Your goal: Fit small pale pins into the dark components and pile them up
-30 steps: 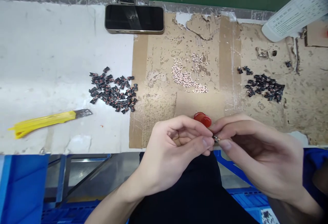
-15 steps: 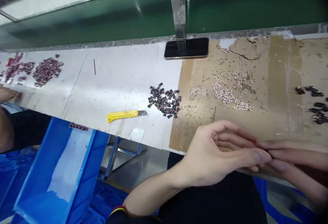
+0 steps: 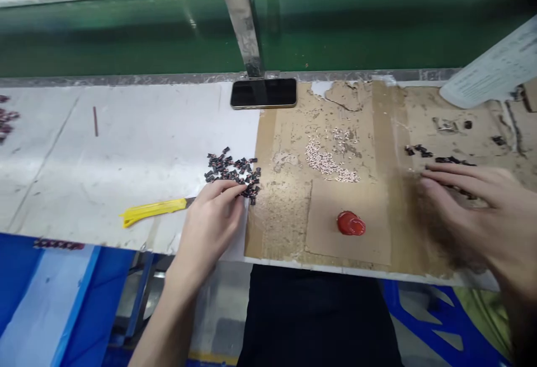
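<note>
A person's left hand (image 3: 212,224) rested against the lower edge of a pile of small black pieces (image 3: 230,168), which lay on a white tabletop (image 3: 138,132) below and slightly left of a black phone (image 3: 263,93). Its fingers (image 3: 229,189) were loosely curled, their tips at the nearest pieces; whether they pinched one could not be told. The right hand (image 3: 474,216), blurred and well to the right of the phone, had its fingers spread and relaxed, grasping nothing visible, over a second scatter of black pieces (image 3: 453,160). The pieces looked tiny, light and stiff, likely to scatter at a careless touch and best taken singly from a pile's loose edge, between fingertip and thumb. Nothing stood between the left hand and its pile. Below and right of the phone, pale little pieces (image 3: 327,160) and red discs (image 3: 351,223) lay on worn cardboard (image 3: 277,233). A yellow utility knife (image 3: 153,208) lay below and left of the phone, its blade end partly hidden by the left hand
</note>
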Demonstrator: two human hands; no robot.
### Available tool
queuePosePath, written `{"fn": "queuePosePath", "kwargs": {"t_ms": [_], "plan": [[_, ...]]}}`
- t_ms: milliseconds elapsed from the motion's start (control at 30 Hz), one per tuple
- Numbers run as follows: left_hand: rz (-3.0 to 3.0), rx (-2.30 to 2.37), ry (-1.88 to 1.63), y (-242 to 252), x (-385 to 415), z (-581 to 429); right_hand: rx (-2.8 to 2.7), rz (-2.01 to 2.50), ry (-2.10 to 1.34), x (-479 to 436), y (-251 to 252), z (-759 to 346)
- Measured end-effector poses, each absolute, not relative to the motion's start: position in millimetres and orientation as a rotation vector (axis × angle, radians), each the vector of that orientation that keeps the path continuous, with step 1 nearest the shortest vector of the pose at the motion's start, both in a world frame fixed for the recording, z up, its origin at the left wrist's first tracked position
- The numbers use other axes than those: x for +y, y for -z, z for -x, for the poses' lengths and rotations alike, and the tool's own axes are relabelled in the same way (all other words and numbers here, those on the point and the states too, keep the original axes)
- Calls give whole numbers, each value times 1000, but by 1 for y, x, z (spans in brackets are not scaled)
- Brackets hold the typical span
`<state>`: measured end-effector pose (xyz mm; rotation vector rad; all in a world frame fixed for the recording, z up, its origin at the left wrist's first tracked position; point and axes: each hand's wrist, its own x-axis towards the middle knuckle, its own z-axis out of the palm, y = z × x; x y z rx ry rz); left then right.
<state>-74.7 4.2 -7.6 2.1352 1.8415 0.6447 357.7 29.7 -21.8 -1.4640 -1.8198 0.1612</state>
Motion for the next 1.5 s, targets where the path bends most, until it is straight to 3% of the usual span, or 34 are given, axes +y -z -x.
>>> {"fn": "queuePosePath", "kwargs": {"t_ms": [300,533,700,900,1033,1133,1333,1500], "plan": [[-1995,1921,-665,5,7,71,-2391,1492,-268,64,5,-258],[-1704,1956,-893,-1,1,64,-2396,1485,-242,68,6,-250],[-1505,1629,-1191,-12,-1,33,-1954,1498,-454,62,1,-255],[-1508,1283,-1215,-26,-1,-31,-1097,1354,-1239,34,-8,-265],[-1758,1166,-1325,-31,-1,-61,-912,1187,-1483,13,-13,-263],[-1950,1084,-1349,-29,-1,-69,-981,1193,-1431,3,-17,-260],[-2210,1144,-1368,-21,-1,-72,-1207,1381,-1013,-13,-24,-256],[-2120,1162,-1415,-20,-3,-76,-1225,1276,-1151,-23,-21,-254]]}}
